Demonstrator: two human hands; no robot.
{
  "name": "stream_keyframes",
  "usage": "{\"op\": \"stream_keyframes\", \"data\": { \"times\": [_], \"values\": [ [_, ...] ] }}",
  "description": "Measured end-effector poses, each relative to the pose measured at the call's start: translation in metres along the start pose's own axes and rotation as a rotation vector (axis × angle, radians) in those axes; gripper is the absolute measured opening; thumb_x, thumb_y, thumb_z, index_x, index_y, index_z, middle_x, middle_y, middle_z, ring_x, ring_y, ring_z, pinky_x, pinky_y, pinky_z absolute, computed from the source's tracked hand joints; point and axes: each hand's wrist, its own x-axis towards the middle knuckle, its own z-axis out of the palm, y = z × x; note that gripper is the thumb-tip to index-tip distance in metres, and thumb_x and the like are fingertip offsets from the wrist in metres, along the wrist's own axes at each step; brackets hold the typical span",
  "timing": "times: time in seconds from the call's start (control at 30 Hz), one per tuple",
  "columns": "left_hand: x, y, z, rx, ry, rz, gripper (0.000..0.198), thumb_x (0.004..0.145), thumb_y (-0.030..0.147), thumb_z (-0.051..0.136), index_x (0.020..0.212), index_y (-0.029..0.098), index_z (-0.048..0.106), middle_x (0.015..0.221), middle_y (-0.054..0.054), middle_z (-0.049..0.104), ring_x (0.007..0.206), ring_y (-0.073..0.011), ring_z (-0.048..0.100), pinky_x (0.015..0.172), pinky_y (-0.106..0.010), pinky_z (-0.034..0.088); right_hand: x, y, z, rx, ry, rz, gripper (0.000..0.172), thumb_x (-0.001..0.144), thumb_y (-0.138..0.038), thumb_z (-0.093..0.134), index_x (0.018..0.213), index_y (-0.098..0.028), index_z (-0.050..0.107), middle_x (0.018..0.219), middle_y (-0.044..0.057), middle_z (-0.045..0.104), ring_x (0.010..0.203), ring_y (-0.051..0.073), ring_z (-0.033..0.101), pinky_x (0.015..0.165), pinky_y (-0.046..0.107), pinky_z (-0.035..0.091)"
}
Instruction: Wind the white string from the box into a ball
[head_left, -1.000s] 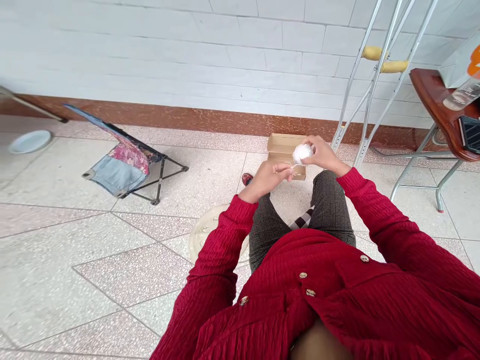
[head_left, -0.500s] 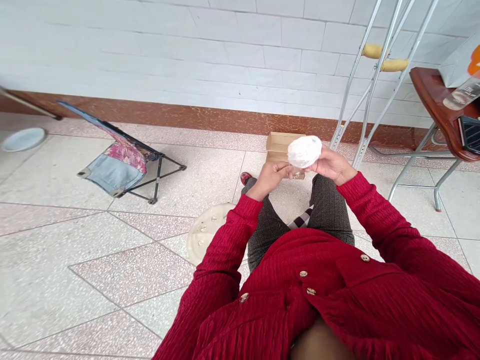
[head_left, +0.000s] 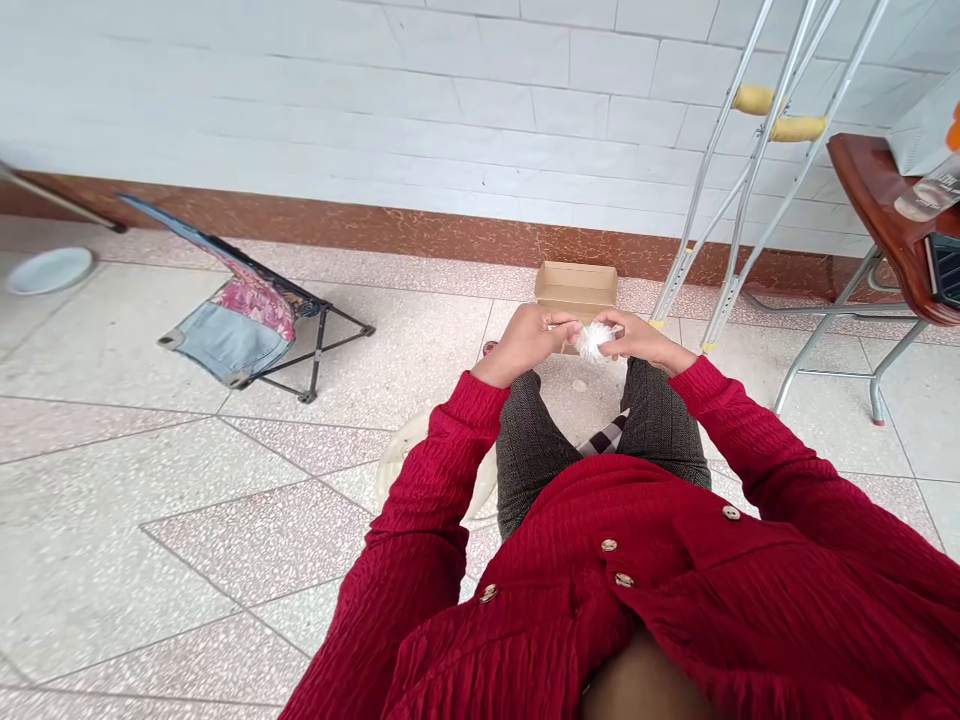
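Observation:
Between my hands is a small white, ruffled, bunched thing (head_left: 594,343); its exact kind is not clear. My left hand (head_left: 534,340) comes from the left, its thumb and fingers pinched together at the left edge of it. From the other side my right hand (head_left: 639,340) holds it, fingers curved over its right part. An open cardboard box (head_left: 576,278) lies on the floor just beyond, its near part hidden by my hands and the white thing.
A folding chair (head_left: 238,330) stands to the left, and a pale round stool (head_left: 397,455) is partly under my left arm. Crutches (head_left: 739,210) lean on the wall. At right, a brown table (head_left: 874,200) carries a bottle (head_left: 926,195). A plate-like disc (head_left: 51,270) lies far left.
The white thing has come lower and slightly left, and it now looks smaller and more bunched than the broad round shape before. My left hand has risen, and both hands now close in on it.

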Motion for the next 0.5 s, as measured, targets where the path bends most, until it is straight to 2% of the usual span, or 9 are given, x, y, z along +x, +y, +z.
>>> {"op": "stream_keyframes", "data": {
  "times": [0.07,0.13,0.23,0.37,0.5],
  "values": [
    [0.005,-0.001,-0.001,0.017,0.025,0.023,0.031,0.091,0.033,0.06,0.068,0.016,0.072,0.068,-0.001,0.07,0.065,-0.0138,0.061,0.069,-0.027,0.046,-0.01,-0.007,0.003,0.193,-0.15,0.035,0.046,0.064,-0.021,0.078,0.108,-0.021,0.063,0.087,-0.001,0.063,0.063,0.011,0.059,0.052,0.023,0.048],
    [0.008,-0.003,0.001,0.013,0.083,0.035,0.031,0.092,0.035,0.061,0.07,0.016,0.073,0.07,-0.001,0.07,0.066,-0.014,0.061,0.068,-0.027,0.045,-0.017,-0.015,0.002,0.372,-0.259,0.008,0.048,0.067,-0.02,0.08,0.112,-0.021,0.062,0.09,-0.001,0.066,0.067,0.011,0.064,0.055,0.022,0.055],
    [0.009,-0.011,0.01,-0.043,0.144,0.003,0.033,0.092,0.04,0.062,0.073,0.016,0.075,0.07,0.0,0.069,0.069,-0.0148,0.061,0.068,-0.026,0.045,-0.021,-0.028,-0.002,0.562,-0.338,-0.082,0.056,0.07,-0.023,0.083,0.12,-0.02,0.058,0.094,0.001,0.07,0.072,0.014,0.069,0.058,0.025,0.06],
    [0.005,-0.023,0.026,-0.175,0.138,-0.066,0.041,0.093,0.047,0.06,0.07,0.016,0.074,0.069,-0.002,0.07,0.07,-0.0157,0.062,0.072,-0.028,0.047,-0.016,-0.048,-0.007,0.606,-0.254,-0.213,0.059,0.076,-0.03,0.081,0.127,-0.021,0.054,0.104,0.006,0.073,0.076,0.018,0.073,0.057,0.027,0.062],
    [-0.007,-0.022,0.043,-0.263,0.017,-0.076,0.04,0.094,0.045,0.059,0.07,0.016,0.073,0.078,-0.005,0.075,0.078,-0.0172,0.066,0.083,-0.031,0.049,0.001,-0.064,-0.015,0.421,-0.052,-0.282,0.051,0.083,-0.036,0.074,0.128,-0.025,0.053,0.107,0.005,0.069,0.076,0.017,0.07,0.055,0.027,0.059]
  ]
}}
